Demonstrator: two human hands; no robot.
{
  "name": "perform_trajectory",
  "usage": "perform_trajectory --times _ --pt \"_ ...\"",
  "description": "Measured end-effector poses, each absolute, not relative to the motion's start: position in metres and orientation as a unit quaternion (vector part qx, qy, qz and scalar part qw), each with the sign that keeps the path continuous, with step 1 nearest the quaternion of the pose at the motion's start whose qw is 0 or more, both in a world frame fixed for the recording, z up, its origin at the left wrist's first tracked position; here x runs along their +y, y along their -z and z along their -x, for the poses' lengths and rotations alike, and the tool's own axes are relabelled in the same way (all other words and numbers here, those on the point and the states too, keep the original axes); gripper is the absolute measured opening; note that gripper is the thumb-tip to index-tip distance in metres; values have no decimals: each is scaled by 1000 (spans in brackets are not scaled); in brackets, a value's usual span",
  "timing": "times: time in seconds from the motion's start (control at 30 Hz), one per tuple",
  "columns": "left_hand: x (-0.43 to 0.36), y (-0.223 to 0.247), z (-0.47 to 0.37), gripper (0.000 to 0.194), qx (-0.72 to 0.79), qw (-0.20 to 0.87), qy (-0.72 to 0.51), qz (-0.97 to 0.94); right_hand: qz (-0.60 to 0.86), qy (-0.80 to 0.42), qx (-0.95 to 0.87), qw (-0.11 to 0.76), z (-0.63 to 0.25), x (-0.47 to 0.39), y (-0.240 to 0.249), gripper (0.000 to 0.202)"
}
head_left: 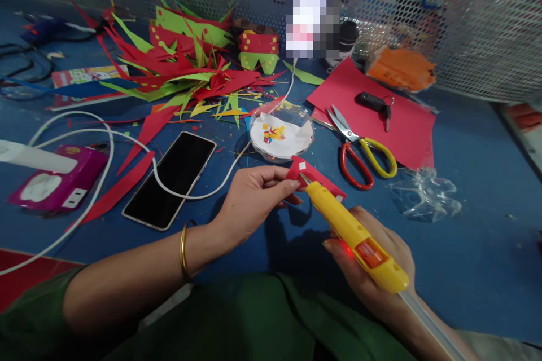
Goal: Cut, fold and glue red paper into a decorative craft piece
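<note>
My left hand (pixel 254 200), with a gold bangle at its wrist, pinches the left end of a small red paper piece (pixel 315 174). Two pale squares show on that piece. My right hand (pixel 381 254) is wrapped round a yellow glue gun (pixel 347 225), a clear glue stick trailing from its rear. The gun's metal tip points at the red piece, close to my left fingertips; whether it touches cannot be made out. Just beyond the hands sits a clear round bowl (pixel 302 144) holding white paper and small red, yellow and blue bits.
Scissors (pixel 349 134) with red and yellow handles lie by red sheets (pixel 412 138) and a key (pixel 372 102). A black-screened phone (pixel 171 177), white cable and purple power adapter (pixel 91 166) are at left. Red and green paper scraps (pixel 182 79) heap behind. Crumpled clear plastic (pixel 427 194) lies right.
</note>
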State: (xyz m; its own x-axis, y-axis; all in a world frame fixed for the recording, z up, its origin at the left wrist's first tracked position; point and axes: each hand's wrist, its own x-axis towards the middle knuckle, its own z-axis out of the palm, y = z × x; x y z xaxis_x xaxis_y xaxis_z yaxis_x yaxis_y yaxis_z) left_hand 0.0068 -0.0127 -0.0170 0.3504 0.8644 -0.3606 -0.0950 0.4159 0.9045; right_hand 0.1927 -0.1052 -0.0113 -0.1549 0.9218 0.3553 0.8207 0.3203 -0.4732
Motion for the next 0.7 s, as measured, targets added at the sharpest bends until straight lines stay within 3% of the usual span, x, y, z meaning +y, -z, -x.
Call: perform_trajectory --times 0.7 --pt "-12 18 -7 14 458 704 -345 -419 592 -84 -740 308 -193 -108 12 23"
